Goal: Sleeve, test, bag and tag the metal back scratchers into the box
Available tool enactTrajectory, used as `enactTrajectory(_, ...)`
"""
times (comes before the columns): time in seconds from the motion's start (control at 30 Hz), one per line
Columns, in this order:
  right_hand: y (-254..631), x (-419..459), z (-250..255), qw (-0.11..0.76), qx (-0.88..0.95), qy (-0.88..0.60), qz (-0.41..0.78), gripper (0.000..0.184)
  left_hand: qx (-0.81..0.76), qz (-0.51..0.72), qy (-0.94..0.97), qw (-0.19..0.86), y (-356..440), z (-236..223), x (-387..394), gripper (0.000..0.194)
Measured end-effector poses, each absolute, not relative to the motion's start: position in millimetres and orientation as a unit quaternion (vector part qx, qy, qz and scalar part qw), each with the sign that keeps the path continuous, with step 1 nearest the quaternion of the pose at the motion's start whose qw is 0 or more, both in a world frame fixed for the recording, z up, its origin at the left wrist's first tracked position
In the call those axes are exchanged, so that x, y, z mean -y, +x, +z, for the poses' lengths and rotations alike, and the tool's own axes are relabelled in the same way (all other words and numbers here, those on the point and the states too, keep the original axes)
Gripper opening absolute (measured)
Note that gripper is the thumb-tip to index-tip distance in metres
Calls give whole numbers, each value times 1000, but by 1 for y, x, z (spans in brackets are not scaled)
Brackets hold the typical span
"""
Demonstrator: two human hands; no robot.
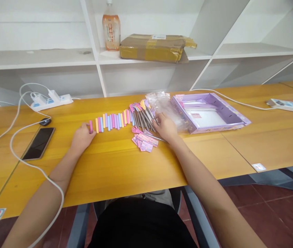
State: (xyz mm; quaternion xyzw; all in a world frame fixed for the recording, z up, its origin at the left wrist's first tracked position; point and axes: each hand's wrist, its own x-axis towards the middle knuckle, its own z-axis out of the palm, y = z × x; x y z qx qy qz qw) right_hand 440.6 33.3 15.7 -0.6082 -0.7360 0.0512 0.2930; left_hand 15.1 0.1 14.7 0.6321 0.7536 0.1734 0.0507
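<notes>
**Hands at a row of coloured caps and a bunch of pens**

Head view: The left hand rests on the yellow table at the left end of a row of caps, its fingertips pinching the outermost pink cap. The caps, pink, yellow, blue and purple, lie side by side in a line running up and to the right across the table's middle. The row's right end is just beside a bunch of pens with grey barrels and pink, blue and yellow tops, fanned out together.

The right hand lies at the lower right of that bunch, fingers curled over the barrels' ends; whether it grips one I cannot tell. Below the pens, near the right wrist, lies a small pile of pink and purple cards. Crumpled clear plastic wrap sits just right of the pens, touching an open purple box with white sheets inside.

On the left of the table lie a dark phone, a power strip and white cables. On the white shelf behind stand a bottle and a brown parcel.
</notes>
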Motion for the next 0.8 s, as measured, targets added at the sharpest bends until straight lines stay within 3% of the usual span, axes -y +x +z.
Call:
enactTrajectory(0.17,437,-26,18,257,856,-437,106,27,-769,171,614,49,16,18,1,51)
enactTrajectory(0.33,429,-25,10,193,881,-420,96,21,-764,233,599,58,20,25,4,54)
enactTrajectory(0.43,428,-25,13,202,884,-410,97,21,-732,292,614,45,24,31,10,50)
enactTrajectory(0.67,458,-19,49,395,788,-430,194,31,-590,255,759,99,49,32,28,40)
enactTrajectory(0.8,466,-19,58,529,653,-405,359,44,-524,192,817,148,65,32,36,39)
